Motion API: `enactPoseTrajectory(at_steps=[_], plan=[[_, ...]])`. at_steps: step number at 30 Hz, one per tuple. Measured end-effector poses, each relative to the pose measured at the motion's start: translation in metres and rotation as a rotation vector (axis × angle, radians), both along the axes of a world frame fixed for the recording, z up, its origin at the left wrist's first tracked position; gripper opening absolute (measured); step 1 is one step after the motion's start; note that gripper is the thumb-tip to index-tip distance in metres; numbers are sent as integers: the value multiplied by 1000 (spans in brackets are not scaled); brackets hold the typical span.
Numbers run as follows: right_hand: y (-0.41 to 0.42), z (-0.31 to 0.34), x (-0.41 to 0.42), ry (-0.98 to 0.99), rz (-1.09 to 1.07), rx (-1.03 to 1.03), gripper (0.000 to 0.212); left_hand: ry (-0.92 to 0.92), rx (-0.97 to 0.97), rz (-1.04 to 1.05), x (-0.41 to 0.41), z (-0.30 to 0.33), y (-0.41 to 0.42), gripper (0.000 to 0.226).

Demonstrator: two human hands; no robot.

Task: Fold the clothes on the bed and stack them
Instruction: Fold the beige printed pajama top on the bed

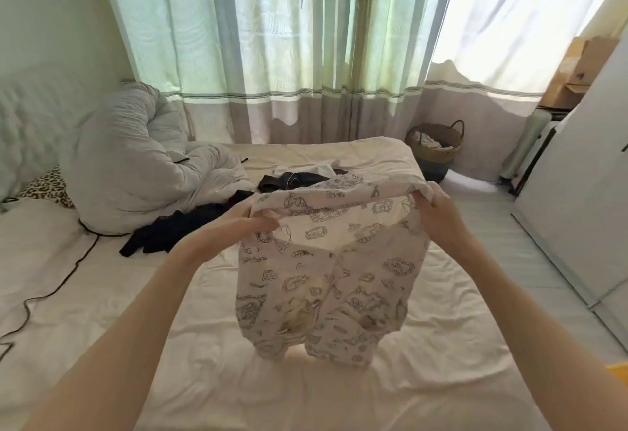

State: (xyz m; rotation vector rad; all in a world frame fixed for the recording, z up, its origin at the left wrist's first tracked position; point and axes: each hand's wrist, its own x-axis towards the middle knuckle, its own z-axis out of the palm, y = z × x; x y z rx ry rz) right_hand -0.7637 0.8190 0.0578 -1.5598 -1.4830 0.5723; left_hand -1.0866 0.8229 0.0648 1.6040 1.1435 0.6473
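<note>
Left hand (253,218) and right hand (433,208) pinch the printed shorts (326,281) by the waistband, unfolded. Dark clothes (176,232) lie loose; no stack visible.

The printed shorts (326,274) are thin, soft cloth. The bed sheet (238,379) is smooth, matt cloth with wrinkles. The basket (438,155) looks woven and rough. The curtains (272,40) are thin cloth.

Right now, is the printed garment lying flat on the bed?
No, both the left hand and right hand hold the printed garment up.
</note>
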Motion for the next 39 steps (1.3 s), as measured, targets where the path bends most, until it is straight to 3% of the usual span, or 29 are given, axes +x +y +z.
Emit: enactPoseTrajectory(at_steps=[2,4,8,11,14,16,19,21,23,26,32,36,39], plan=[[-1,-4,2,26,2,-11,19,-26,-89,-126,-4,1,-5,55],[-3,-7,5,6,18,-27,23,73,-80,-166,-7,-4,-11,47],[-11,-14,11,-167,118,-80,35,312,203,161,0,-21,-20,15],[-24,-12,13,-122,327,-285,29,352,321,409,0,-32,-23,6],[-41,-11,22,-42,565,-540,37,346,285,462,-4,-43,-32,10],[-51,-16,30,-69,612,-602,36,338,268,423,-5,-50,-43,14],[-63,-25,32,-93,434,-471,18,316,304,360,-5,-50,-61,21],[-71,-30,32,23,317,-363,20,257,282,323,-7,-44,-70,12],[-85,-31,31,109,225,-254,15,213,185,223,-15,-37,-81,21],[-111,-33,23,178,113,-143,5,318,69,13,-33,-36,-99,20],[-151,-23,0,-5,20,-34,17,215,164,158,-41,-31,-128,18],[-172,-2,-2,-118,-96,60,36,-28,87,174,-40,-19,-143,25],[-181,10,2,-131,-99,41,41,-107,132,176,-45,-12,-143,22]])
